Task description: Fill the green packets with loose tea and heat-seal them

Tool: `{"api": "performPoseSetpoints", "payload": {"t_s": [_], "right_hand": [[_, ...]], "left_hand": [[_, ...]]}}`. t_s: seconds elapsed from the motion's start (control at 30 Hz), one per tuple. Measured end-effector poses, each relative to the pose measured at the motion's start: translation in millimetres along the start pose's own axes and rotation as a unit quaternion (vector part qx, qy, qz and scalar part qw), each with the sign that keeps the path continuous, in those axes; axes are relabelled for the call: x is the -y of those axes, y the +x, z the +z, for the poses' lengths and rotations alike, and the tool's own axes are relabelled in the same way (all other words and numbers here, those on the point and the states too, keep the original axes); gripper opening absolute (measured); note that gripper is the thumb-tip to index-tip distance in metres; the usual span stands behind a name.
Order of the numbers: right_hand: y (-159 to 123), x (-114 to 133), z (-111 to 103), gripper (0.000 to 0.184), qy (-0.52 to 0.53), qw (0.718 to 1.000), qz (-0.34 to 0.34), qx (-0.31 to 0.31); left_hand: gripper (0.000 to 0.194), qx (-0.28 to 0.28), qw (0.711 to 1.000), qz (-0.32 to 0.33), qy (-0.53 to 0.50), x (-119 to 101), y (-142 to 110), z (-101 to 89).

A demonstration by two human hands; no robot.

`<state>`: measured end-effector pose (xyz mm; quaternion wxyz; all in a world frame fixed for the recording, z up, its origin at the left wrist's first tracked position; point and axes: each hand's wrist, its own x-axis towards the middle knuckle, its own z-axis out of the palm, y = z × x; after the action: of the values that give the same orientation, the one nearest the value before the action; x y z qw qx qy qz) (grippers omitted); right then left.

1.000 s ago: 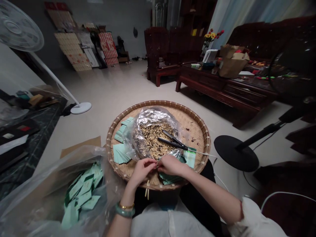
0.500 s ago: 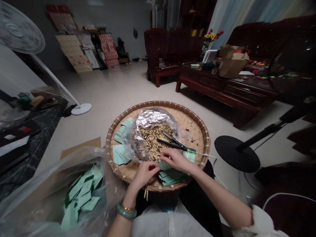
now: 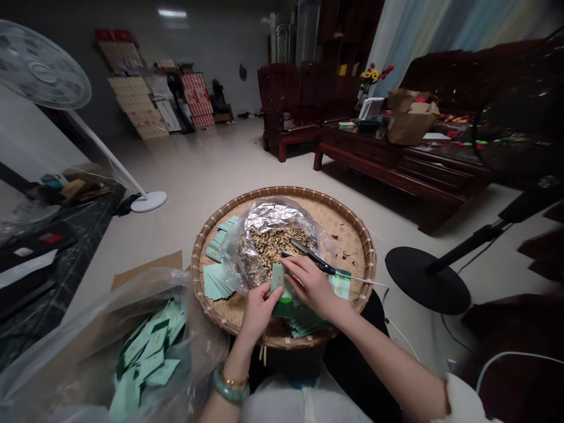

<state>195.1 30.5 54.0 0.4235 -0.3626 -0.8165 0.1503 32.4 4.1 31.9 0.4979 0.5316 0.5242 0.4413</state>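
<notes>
A small light-green packet [image 3: 277, 279] with a darker green lower end stands before me, pinched between the thumb and fingers of my left hand [image 3: 259, 311]. My right hand [image 3: 312, 288] has its fingers bent over the packet's right side, hiding part of it. Behind both hands, an open clear plastic bag [image 3: 235, 258] with a silvery lining holds a loose dark-and-tan grain-like mix [image 3: 268, 244]. Across the bag's right side lies a black two-armed tool like a hair straightener [image 3: 315, 257], with a white cord. More green packets [image 3: 308, 323] are fanned under my right hand.
All this sits on a round woven bamboo tray [image 3: 352, 235]. Flat green packets [image 3: 215, 282] lie at its left. A large clear bag [image 3: 79, 335] of green packets [image 3: 150, 346] stands at lower left. Fan bases [image 3: 150, 201] flank the tray, beyond it a wooden table [image 3: 388, 167].
The green packet has come up upright into clear view between my hands. My right hand has shifted slightly up along it. The camera view has tilted a little upward.
</notes>
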Motion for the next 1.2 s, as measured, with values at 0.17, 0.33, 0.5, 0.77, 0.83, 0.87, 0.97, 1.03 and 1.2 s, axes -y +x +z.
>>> {"api": "performPoseSetpoints", "payload": {"t_s": [0.17, 0.33, 0.5, 0.77, 0.83, 0.87, 0.97, 1.03, 1.2], "right_hand": [[-6, -5, 7, 0.034, -0.080, 0.993, -0.076, -0.039], [-3, -1, 3, 0.011, -0.088, 0.993, -0.050, -0.057], [0, -3, -2, 0.015, -0.051, 0.995, -0.080, -0.021], [-14, -3, 13, 0.009, 0.177, 0.963, 0.197, 0.045], [-17, -2, 21, 0.015, 0.291, 0.918, 0.264, 0.044], [-18, -3, 24, 0.019, 0.340, 0.896, 0.284, 0.032], [-21, -7, 25, 0.027, 0.403, 0.862, 0.306, 0.031], [-22, -10, 21, 0.032, 0.405, 0.858, 0.306, 0.084], [-25, -20, 16, 0.044, 0.378, 0.848, 0.328, 0.175]], "left_hand": [[0.032, 0.037, 0.995, -0.059, -0.065, 3, -2, 0.0], [0.029, 0.030, 0.999, -0.018, -0.004, 4, -3, -1.9], [0.024, -0.032, 0.997, 0.021, 0.072, 9, 0, -9.0], [0.029, -0.160, 0.985, -0.019, -0.057, 25, 3, -9.0], [0.031, -0.146, 0.986, -0.033, -0.075, 25, 1, -6.3], [0.033, -0.134, 0.986, -0.043, -0.094, 24, -1, -5.6], [0.043, -0.065, 0.981, -0.080, -0.165, 21, -5, -7.0], [0.046, -0.017, 0.977, -0.093, -0.191, 19, -8, -9.5], [0.045, 0.045, 0.979, -0.095, -0.174, 24, -12, -15.7]]}}
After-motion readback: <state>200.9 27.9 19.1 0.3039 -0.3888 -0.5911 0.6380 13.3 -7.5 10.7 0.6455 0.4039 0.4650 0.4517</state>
